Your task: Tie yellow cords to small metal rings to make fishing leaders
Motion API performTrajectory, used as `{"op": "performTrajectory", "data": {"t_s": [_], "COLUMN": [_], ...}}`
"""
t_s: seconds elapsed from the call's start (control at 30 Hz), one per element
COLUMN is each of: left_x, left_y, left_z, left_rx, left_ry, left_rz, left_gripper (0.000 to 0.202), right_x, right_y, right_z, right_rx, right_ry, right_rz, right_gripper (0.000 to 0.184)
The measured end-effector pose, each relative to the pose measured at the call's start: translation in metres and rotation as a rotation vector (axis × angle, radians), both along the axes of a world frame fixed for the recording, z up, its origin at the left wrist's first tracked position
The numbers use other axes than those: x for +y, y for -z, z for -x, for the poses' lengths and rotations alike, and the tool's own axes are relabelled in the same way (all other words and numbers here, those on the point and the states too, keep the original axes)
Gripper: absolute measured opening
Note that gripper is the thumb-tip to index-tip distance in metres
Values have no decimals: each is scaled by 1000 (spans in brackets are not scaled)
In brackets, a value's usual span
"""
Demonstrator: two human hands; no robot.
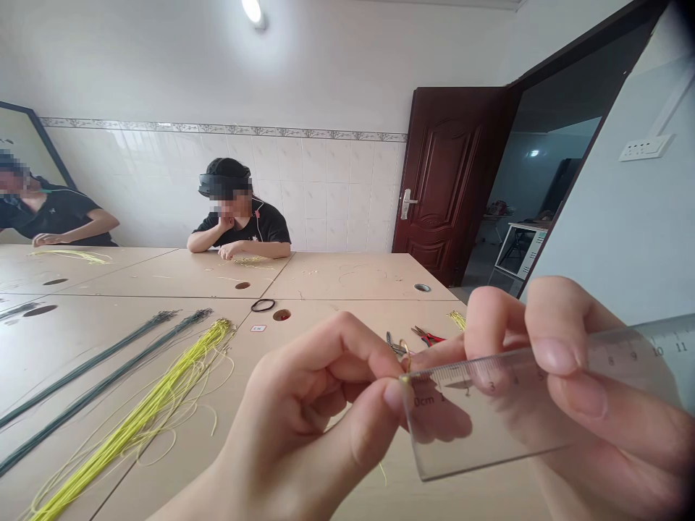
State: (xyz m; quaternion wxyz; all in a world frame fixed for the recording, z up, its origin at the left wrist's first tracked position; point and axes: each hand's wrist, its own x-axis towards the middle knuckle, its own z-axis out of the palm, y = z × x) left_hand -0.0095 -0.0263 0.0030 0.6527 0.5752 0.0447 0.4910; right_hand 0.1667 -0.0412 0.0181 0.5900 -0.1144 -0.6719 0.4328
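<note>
Held up close to my face, a clear plastic ruler [445, 449] slants across the right side, its zero end to the left. My right hand [602, 405] is closed on the ruler between thumb and fingers, with other fingers behind it. My left hand [326, 412] pinches thumb against forefinger at the zero corner. A small yellow cord loop [405, 347] sticks up from that pinch beside the ruler's edge; the rest of it is hidden by my fingers.
On the table [244, 449] at left lie a yellow cord bundle [146, 405] and dark green bundles [103, 376]. Beyond my hands are red-handled pliers [428, 336] and a black ring [263, 305]. Two people sit across the table. A brown door [450, 181] stands open.
</note>
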Motion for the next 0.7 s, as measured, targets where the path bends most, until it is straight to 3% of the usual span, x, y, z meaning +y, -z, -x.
{"op": "performTrajectory", "data": {"t_s": [0.47, 0.7], "left_x": [1, 2], "left_y": [-1, 0], "left_z": [2, 0], "left_rx": [68, -1], "left_ry": [7, 14], "left_rz": [-39, -47], "left_gripper": [13, 13], "right_x": [-4, 3], "right_y": [3, 10], "right_z": [-3, -8], "right_rx": [0, -4], "right_ry": [4, 20], "right_rz": [40, 1], "right_gripper": [7, 4]}}
